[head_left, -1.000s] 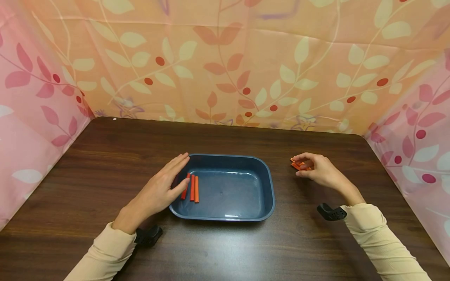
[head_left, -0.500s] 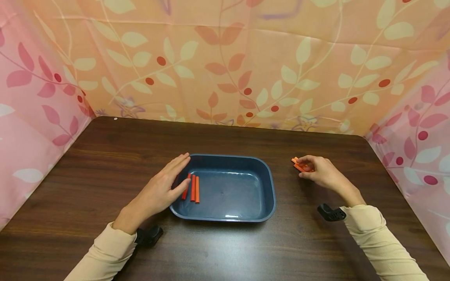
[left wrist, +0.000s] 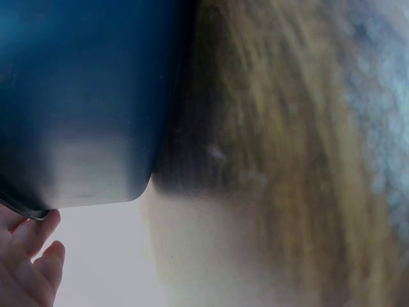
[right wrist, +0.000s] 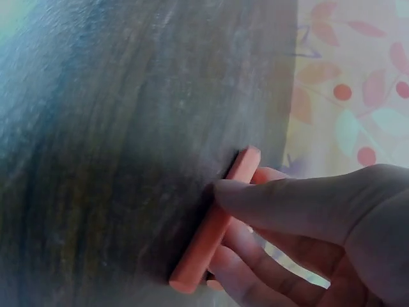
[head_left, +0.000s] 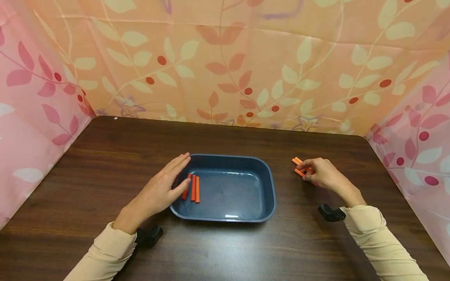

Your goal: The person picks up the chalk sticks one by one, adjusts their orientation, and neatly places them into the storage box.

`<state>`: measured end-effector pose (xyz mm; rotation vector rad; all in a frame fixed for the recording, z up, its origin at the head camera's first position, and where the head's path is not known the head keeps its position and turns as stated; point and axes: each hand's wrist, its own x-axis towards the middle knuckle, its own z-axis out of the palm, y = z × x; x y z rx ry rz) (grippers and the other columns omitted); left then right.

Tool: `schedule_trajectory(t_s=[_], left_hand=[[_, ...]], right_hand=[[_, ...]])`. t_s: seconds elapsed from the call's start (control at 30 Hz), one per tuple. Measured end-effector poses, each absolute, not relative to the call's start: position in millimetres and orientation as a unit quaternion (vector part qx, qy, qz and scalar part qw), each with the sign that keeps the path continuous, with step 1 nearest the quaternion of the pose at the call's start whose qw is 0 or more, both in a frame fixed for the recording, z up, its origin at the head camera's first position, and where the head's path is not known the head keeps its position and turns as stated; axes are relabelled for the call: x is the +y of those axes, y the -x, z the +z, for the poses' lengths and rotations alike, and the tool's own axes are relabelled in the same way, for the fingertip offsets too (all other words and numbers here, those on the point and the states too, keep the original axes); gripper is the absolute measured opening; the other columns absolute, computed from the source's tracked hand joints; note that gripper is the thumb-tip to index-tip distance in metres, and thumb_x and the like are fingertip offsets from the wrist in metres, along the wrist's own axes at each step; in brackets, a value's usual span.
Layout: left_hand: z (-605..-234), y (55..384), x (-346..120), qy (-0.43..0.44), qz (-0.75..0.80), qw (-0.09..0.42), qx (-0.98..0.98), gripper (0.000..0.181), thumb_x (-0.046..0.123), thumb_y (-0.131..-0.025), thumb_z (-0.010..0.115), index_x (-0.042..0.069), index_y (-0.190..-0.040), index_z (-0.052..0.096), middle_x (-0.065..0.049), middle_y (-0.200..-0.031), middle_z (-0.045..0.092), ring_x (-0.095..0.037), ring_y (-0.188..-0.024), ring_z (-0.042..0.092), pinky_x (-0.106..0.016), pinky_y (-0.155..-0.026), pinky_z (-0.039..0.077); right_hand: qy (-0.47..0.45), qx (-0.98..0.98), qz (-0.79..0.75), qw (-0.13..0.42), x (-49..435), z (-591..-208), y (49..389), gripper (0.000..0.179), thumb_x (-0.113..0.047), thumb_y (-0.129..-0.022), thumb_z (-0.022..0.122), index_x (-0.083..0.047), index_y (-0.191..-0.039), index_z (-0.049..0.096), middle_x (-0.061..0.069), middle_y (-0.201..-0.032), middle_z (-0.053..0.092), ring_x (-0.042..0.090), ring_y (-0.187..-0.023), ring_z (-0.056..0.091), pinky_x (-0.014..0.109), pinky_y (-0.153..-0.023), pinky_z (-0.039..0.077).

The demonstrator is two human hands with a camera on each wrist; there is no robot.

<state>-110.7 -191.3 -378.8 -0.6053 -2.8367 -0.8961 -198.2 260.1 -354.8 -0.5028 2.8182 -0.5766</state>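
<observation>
1. At the frame's right, the right hand (head_left: 325,173) pinches a stick (right wrist: 208,233) with thumb and fingers.
2. Left of centre, the left hand (head_left: 162,186), fingers straight, touches the tray (head_left: 230,197) holding three sticks (head_left: 193,189).

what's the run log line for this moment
left hand: touches blue tray | right hand: pinches orange stick | in tray: three sticks visible

tray (head_left: 228,199) looked smooth glossy plastic, sticks (head_left: 193,188) looked matt, table (head_left: 105,164) showed glossy wood grain, backdrop (head_left: 225,58) was creased cloth, sleeves (head_left: 379,234) ribbed cloth
</observation>
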Motion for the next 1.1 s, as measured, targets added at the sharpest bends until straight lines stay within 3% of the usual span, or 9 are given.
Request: schedule_trajectory(t_s=[0.4,0.53,0.8,1.1], left_hand=[[-379,111,-191,0.199,-0.294,0.055,-0.933,0.064,0.021,-0.097,0.062,0.008,-0.154,0.036,-0.010,-0.163,0.031,-0.036,-0.149,0.030,-0.059,-0.117,0.028],[-380,111,-191,0.199,-0.294,0.059,-0.933,0.064,0.021,-0.097,0.063,0.008,-0.154,0.037,-0.010,-0.162,0.031,-0.036,-0.149,0.030,-0.060,-0.117,0.028],[-378,111,-192,0.195,-0.296,0.049,-0.934,0.064,0.021,-0.097,0.062,0.008,-0.154,0.036,-0.010,-0.163,0.030,-0.035,-0.150,0.029,-0.059,-0.118,0.027],[-380,111,-191,0.199,-0.296,0.057,-0.933,0.064,0.020,-0.097,0.062,0.008,-0.154,0.036,-0.011,-0.162,0.031,-0.036,-0.149,0.030,-0.060,-0.117,0.028]], right_hand=[[0.193,0.961,-0.178,0.086,258,-356,195,0.021,0.001,-0.077,0.073,-0.002,-0.098,0.076,0.006,-0.082,0.073,0.014,-0.072,0.062,0.028,-0.063,0.044],[0.189,0.959,-0.185,0.101,255,-353,193,0.021,0.001,-0.079,0.072,-0.003,-0.099,0.076,0.008,-0.086,0.074,0.014,-0.072,0.061,0.027,-0.062,0.044],[0.195,0.960,-0.177,0.094,247,-347,188,0.022,-0.007,-0.082,0.072,-0.011,-0.103,0.077,-0.001,-0.083,0.074,0.014,-0.077,0.064,0.034,-0.068,0.033],[0.244,0.944,-0.213,0.057,243,-342,183,0.019,-0.005,-0.086,0.072,-0.008,-0.104,0.075,-0.002,-0.083,0.073,0.006,-0.075,0.064,0.024,-0.069,0.051]])
